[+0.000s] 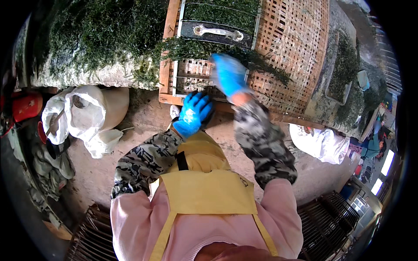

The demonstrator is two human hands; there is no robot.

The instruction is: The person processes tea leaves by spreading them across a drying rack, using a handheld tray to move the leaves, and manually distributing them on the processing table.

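Near the hands (pixel 191 115) lie green strands (pixel 185 48); the apron (pixel 204 195) bears illegible marking (pixel 244 183).

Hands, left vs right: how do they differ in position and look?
The left hand is at the wooden edge; the right hand is farther forward, by the dark greens.
The left hand looks fairly sharp; the right hand is blurred.
Both wear blue gloves.

Handle (pixel 218 32) – glossy, mtl-look; frame (pixel 165 79) matt wd; woven mat (pixel 294 48) – rough.
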